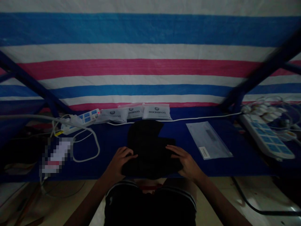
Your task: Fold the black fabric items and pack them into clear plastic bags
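A black cloth piece (150, 153) lies at the front edge of the blue table, its upper part reaching toward the back; it is too dark to tell which garment it is. My left hand (122, 160) grips its left edge, with thumb and fingers bent around the fabric. On the opposite side my right hand (184, 160) has the right edge between thumb and fingers. To the right rests a flat clear zip bag (209, 139) with a small white label. Behind the cloth, several ROCKBROS zip bags (157, 112) form a row.
A power strip (81, 121) with white cables and a blurred-out phone-like object (57, 155) are at left. Another power strip (268, 136) with tangled plugs is at right. A white cable (199, 118) crosses the back. Striped sheeting (150, 29) hangs behind the blue table (108, 138).
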Motion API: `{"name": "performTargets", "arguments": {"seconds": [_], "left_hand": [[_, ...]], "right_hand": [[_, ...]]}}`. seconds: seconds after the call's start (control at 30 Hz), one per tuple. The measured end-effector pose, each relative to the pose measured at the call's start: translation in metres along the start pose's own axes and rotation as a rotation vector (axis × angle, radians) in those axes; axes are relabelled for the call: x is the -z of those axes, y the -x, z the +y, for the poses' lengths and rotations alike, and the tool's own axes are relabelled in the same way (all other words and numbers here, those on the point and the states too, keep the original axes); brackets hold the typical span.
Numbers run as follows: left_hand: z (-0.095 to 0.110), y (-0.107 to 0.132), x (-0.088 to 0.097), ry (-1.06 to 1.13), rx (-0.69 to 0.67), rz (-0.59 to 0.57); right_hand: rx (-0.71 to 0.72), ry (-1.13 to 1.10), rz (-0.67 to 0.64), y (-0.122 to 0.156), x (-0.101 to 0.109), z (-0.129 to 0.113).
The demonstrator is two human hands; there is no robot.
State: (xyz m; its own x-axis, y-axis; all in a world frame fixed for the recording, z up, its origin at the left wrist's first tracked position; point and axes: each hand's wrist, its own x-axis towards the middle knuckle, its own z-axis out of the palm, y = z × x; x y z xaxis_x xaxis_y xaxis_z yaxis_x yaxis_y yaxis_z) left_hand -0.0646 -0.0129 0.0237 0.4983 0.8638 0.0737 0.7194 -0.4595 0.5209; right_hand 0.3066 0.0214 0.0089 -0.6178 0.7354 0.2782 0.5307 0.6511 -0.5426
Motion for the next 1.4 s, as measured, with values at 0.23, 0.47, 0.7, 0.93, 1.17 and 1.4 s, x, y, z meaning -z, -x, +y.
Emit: {"name": "performTargets", "arguments": {"seconds": [0.23,0.47,0.7,0.93,1.17,1.4], "left_hand": [[-0.006,-0.013,-0.003,0.206,-0.070,0.152],[-0.022,-0.022,-0.007,0.265,0.103,0.284],[-0.024,-0.049,0.001,0.138,0.298,0.286],[-0.016,-0.062,0.004,0.225,0.359,0.387],[-0.028,-0.068,0.014,0.362,0.166,0.309],[-0.047,-0.075,0.006,0.397,0.381,0.416]], "right_hand": [[-0.036,-0.036,0.142,-0.015,-0.009,0.013],[-0.219,0.046,0.161,-0.027,-0.010,0.021],[-0.372,0.090,0.105,-0.049,0.000,0.021],[-0.416,-0.036,0.104,-0.063,0.009,0.018],[-0.289,-0.161,0.063,-0.064,0.014,0.022],[-0.470,-0.097,0.076,-0.075,0.009,0.033]]}}
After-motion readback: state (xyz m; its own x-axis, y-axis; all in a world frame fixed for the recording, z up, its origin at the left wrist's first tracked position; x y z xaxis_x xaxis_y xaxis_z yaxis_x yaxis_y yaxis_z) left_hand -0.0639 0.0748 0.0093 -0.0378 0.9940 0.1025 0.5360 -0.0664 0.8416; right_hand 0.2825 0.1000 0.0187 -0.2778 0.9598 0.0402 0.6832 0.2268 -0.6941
